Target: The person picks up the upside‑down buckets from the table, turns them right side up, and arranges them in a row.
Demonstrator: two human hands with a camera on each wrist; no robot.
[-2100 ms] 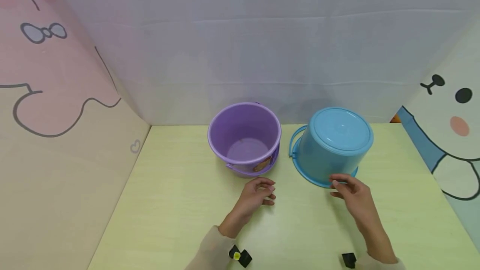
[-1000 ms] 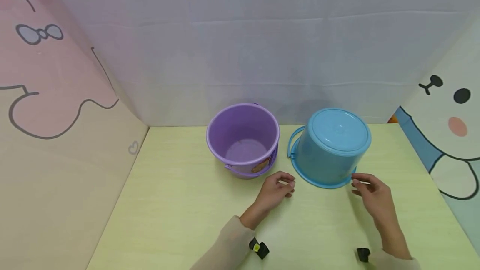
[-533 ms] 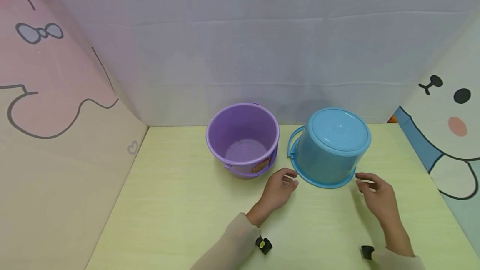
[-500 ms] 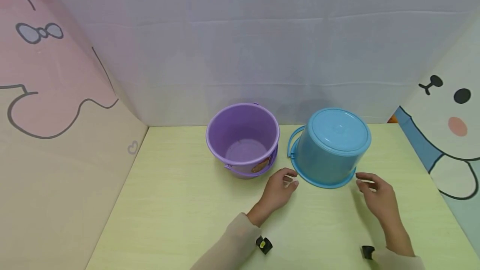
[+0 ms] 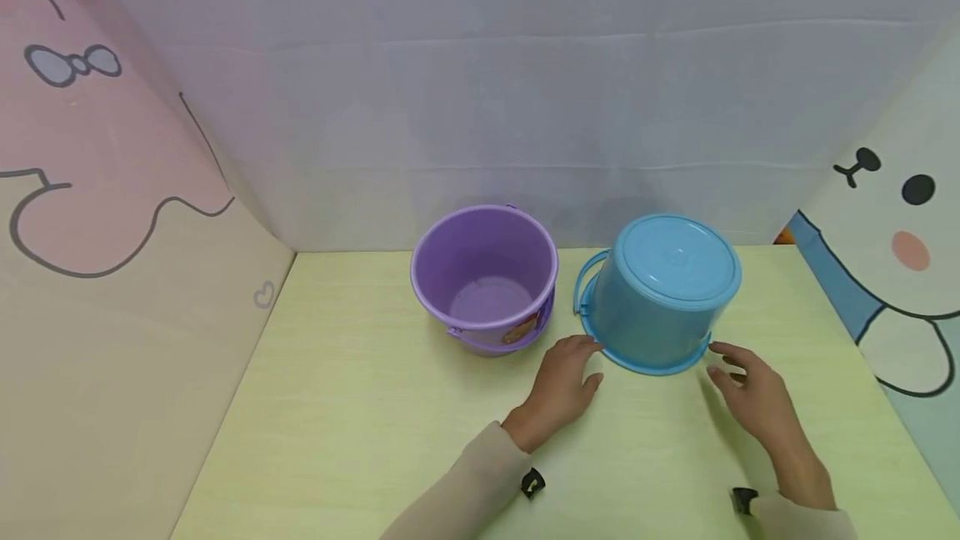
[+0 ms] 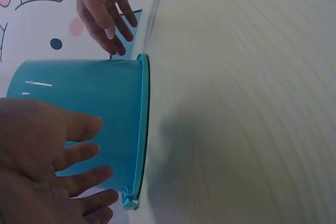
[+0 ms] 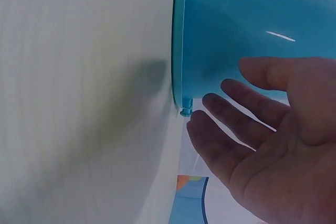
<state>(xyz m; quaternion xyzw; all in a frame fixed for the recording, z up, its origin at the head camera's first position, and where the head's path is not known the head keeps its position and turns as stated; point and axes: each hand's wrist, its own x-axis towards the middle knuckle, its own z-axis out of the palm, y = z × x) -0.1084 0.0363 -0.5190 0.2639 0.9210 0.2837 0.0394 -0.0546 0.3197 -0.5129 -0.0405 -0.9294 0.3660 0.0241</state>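
A blue bucket [image 5: 660, 298] stands upside down on the table, its base up and its rim on the tabletop. Its handle [image 5: 587, 277] sticks out at the left. My left hand [image 5: 558, 386] is just in front of the rim's left side, fingertips right at it. On the other side, my right hand [image 5: 757, 394] has its fingertips close to the rim's right front. Both hands have spread, relaxed fingers and hold nothing, as the left hand [image 6: 58, 166] and right hand [image 7: 278, 129] show in the wrist views. A purple bucket [image 5: 483, 273] stands upright left of the blue one.
The pale yellow table [image 5: 337, 398] ends at a white cloth wall [image 5: 465, 90] behind the buckets. Side panels with cartoon animals, pink at left [image 5: 112, 190] and white at right [image 5: 900, 298], flank it. Black wrist devices sit at both sleeves.
Both hands have moved to the right, the left from before the purple bucket to the blue bucket's rim. Lately their fingers have spread more. The buckets stay in place.
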